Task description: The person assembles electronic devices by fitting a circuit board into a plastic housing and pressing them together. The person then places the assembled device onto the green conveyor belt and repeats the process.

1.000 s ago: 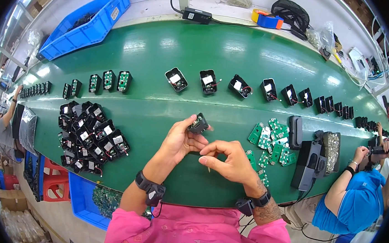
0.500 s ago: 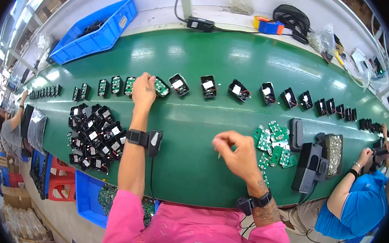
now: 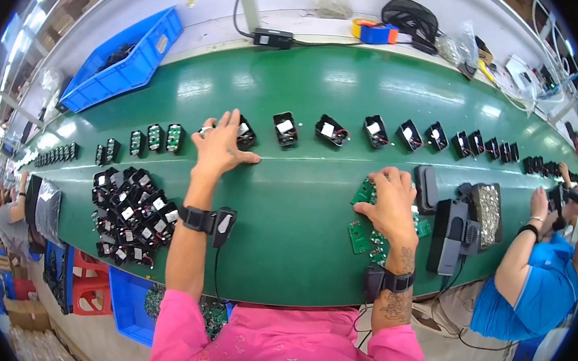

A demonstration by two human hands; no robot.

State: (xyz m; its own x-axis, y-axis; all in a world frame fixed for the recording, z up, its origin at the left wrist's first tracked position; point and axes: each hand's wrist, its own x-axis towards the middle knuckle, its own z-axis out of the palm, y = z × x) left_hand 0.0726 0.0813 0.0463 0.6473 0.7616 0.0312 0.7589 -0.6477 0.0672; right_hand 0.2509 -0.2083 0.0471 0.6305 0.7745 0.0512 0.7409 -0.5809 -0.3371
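My left hand (image 3: 218,146), fingers spread and thumb stretched out, is over the row of black plastic housings. It covers most of one housing and its fingertips are at the edge of another housing (image 3: 245,136), which has a white block inside. Over the pile of green circuit boards (image 3: 357,239) hovers my right hand (image 3: 394,201), its fingers bent and the thumb apart from them. A green board (image 3: 363,192) shows between that thumb and the index finger; whether they touch it is unclear. To the left, several housings (image 3: 174,138) have green boards in them.
More open housings (image 3: 375,131) with white blocks and red wires continue rightward. A heap of black housings (image 3: 130,209) lies left of my left forearm. A blue crate (image 3: 125,59) stands at the back left. Right of the boards are a grey-black device (image 3: 446,237) and a tray of small metal parts (image 3: 487,213).
My left hand has gone from closed fingers at a housing with a board to spread fingers. My right hand has moved right, onto the board pile, and opened. The whole view has shifted slightly.
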